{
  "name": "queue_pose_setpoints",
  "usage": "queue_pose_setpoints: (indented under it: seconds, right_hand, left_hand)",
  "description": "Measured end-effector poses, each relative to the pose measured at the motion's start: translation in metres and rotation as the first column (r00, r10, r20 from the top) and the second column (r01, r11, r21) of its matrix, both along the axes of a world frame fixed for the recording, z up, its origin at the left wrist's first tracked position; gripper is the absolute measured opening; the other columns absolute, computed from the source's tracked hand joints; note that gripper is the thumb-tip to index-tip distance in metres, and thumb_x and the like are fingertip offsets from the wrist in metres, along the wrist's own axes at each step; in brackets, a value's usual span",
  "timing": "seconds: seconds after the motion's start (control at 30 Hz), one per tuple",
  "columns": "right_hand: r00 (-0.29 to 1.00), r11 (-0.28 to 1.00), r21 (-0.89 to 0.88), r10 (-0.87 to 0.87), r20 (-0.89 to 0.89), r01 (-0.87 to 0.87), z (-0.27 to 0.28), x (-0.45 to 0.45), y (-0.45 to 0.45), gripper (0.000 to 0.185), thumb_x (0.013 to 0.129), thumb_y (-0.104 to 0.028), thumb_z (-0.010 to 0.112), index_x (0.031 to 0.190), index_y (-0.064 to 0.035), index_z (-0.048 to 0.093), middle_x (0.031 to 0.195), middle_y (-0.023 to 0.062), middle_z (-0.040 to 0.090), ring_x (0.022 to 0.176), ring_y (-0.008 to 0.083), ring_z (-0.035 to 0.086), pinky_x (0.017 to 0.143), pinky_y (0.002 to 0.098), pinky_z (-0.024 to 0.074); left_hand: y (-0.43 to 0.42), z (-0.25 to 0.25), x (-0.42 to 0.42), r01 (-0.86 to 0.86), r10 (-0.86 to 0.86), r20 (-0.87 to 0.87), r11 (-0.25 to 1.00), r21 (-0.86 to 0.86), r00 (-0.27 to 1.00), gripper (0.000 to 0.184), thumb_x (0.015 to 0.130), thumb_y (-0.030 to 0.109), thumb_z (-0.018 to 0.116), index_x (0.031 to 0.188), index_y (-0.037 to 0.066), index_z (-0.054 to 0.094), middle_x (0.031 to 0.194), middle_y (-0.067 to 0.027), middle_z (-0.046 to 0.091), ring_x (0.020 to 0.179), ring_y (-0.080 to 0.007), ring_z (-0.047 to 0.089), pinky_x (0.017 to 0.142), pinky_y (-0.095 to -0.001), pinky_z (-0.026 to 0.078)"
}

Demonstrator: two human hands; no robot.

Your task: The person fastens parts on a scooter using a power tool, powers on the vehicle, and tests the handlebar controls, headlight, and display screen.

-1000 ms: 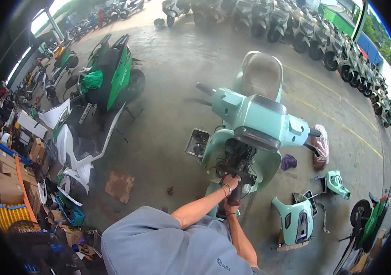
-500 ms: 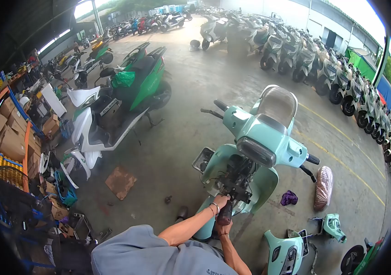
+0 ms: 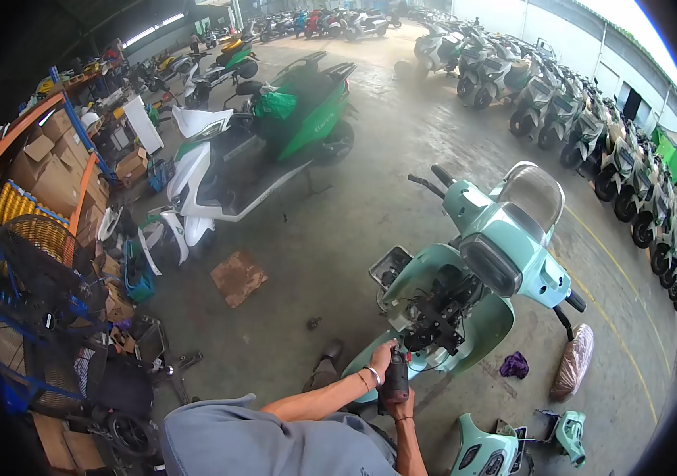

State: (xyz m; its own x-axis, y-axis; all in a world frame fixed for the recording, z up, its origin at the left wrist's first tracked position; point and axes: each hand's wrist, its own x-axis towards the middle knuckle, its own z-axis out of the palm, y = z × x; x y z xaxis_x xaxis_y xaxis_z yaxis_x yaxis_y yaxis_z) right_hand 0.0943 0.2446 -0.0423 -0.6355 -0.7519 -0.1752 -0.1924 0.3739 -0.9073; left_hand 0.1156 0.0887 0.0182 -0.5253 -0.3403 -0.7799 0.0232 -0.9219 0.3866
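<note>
A mint-green scooter (image 3: 505, 246) stands in front of me, its front cover off and dark inner parts (image 3: 438, 321) exposed below the headlight. My right hand (image 3: 400, 406) is closed around the handle of a red-and-black cordless power drill (image 3: 395, 379). At the front of the drill, my left hand (image 3: 383, 358) has its fingers curled in, close to the scooter's exposed parts; whatever they grip is hidden. The drill's tip cannot be made out.
Mint-green panels (image 3: 477, 446), a purple cloth (image 3: 515, 365) and a wrapped long bundle (image 3: 573, 362) lie on the floor to the right. At left are a white-and-green scooter (image 3: 196, 186), a brown cardboard piece (image 3: 238, 278), a fan (image 3: 37, 317) and shelves with boxes (image 3: 53, 178).
The view has turned left, so the scene sits further right. Relative to the scooter's exposed parts, both hands and the drill have drawn back a little to the left.
</note>
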Motion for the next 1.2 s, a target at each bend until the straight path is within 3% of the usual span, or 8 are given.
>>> queue_pose_setpoints:
  seconds: [0.13,0.2,0.33,0.43,0.53,0.73,0.9,1.2]
  right_hand:
    - [0.94,0.992,0.011,0.121,-0.319,-0.123,0.01,-0.008,0.02,0.053,0.069,-0.031,0.082,0.107,-0.002,0.059,0.092,0.0196,0.068,0.087,0.042,0.065,0.076,0.0451,0.0519]
    - [0.966,0.995,0.012,0.1,-0.238,-0.101,0.041,-0.009,0.034,0.056,0.068,-0.03,0.083,0.109,-0.0012,0.057,0.095,0.0214,0.068,0.089,0.0422,0.065,0.077,0.0443,0.0517]
    - [0.984,0.992,0.109,-0.074,0.163,0.056,0.078,-0.023,0.058,0.053,0.072,-0.024,0.08,0.113,-0.0002,0.057,0.096,0.0212,0.068,0.086,0.0386,0.065,0.071,0.0409,0.0523]
    - [0.788,0.956,0.043,-0.265,0.556,0.291,0.104,-0.032,0.071,0.047,0.091,-0.021,0.066,0.129,0.0017,0.052,0.1,0.0159,0.066,0.081,0.0199,0.067,0.05,0.0292,0.0533]
    - [0.629,0.946,0.024,-0.234,0.742,0.324,0.146,-0.034,0.069,0.065,0.09,-0.031,0.07,0.139,0.0008,0.042,0.115,0.0177,0.061,0.083,0.023,0.067,0.053,0.0344,0.0564]
    - [0.889,0.999,0.023,-0.051,0.454,0.045,0.153,-0.033,0.054,0.085,0.078,-0.028,0.083,0.139,0.0051,0.035,0.117,0.0166,0.059,0.092,0.025,0.066,0.061,0.0351,0.0584]
    - [0.73,0.984,0.021,-0.144,0.668,0.176,0.145,-0.023,0.055,0.078,0.061,-0.006,0.088,0.127,0.0027,0.046,0.108,0.0111,0.061,0.089,0.0216,0.064,0.078,0.0328,0.0537]
    - [0.83,0.959,0.033,-0.259,0.495,0.28,0.139,0.003,0.055,0.078,0.059,-0.011,0.083,0.127,0.0068,0.047,0.096,0.0116,0.064,0.074,0.0173,0.064,0.062,0.0289,0.0536]
  left_hand:
    - [0.022,-0.001,-0.001,-0.039,0.017,-0.115,0.981,-0.191,0.993,0.022,0.097,0.031,0.052,0.095,0.009,0.052,0.073,-0.0098,0.062,0.059,-0.023,0.063,0.053,-0.0376,0.053]
    - [0.031,0.012,-0.008,0.071,-0.09,-0.045,0.944,-0.321,0.995,0.022,0.1,0.028,0.052,0.097,0.007,0.057,0.074,-0.004,0.059,0.058,-0.0144,0.057,0.053,-0.0326,0.051]
    - [0.04,0.038,-0.014,0.156,-0.168,-0.009,0.931,-0.329,0.986,0.024,0.099,0.03,0.054,0.098,0.007,0.058,0.077,-0.0041,0.061,0.061,-0.014,0.057,0.055,-0.0321,0.05]
    - [0.046,0.042,-0.018,0.195,-0.204,0.013,0.913,-0.359,0.979,0.025,0.099,0.031,0.054,0.099,0.006,0.058,0.078,-0.0042,0.061,0.061,-0.0141,0.057,0.055,-0.032,0.05]
    - [0.05,0.022,-0.027,0.224,-0.234,0.024,0.888,-0.401,0.972,0.024,0.099,0.03,0.056,0.101,0.006,0.057,0.078,-0.0036,0.061,0.061,-0.0134,0.058,0.054,-0.0317,0.051]
    - [0.067,-0.001,-0.036,0.263,-0.234,0.126,0.778,-0.571,0.964,0.033,0.096,0.035,0.059,0.099,0.002,0.065,0.079,-0.0051,0.067,0.074,-0.0146,0.063,0.065,-0.0311,0.05]
    - [0.077,0.041,-0.019,0.199,-0.215,0.025,0.848,-0.491,0.976,0.02,0.092,0.025,0.069,0.09,0.005,0.066,0.077,-0.0012,0.065,0.068,-0.0103,0.056,0.062,-0.0284,0.045]
    - [0.065,0.047,-0.007,0.402,-0.404,0.085,0.823,-0.402,0.911,0.04,0.09,0.037,0.071,0.095,-0.002,0.063,0.084,-0.0071,0.067,0.07,-0.0141,0.062,0.063,-0.0302,0.052]
